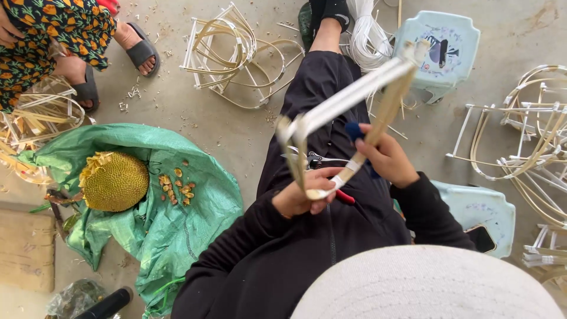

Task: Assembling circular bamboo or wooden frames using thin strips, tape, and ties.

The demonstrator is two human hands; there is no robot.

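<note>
Both hands grip the cane frame (348, 112) tightly, left hand (304, 198) at its corner, right hand (387, 156) steadying one side above the lap.

Supporting surface: bare concrete floor (236, 133), littered with small cuttings. Left of centre, a green sack (201, 207) lies spread flat, carrying a cut jackfruit (115, 181) and loose seeds (177, 188). Upper centre: a pile of bent cane frames (230, 53). Right edge: more cane frames (531, 147). Upper right: a pale blue plastic stool (440, 50). Top centre: a bundle of white strips (367, 35).
</note>
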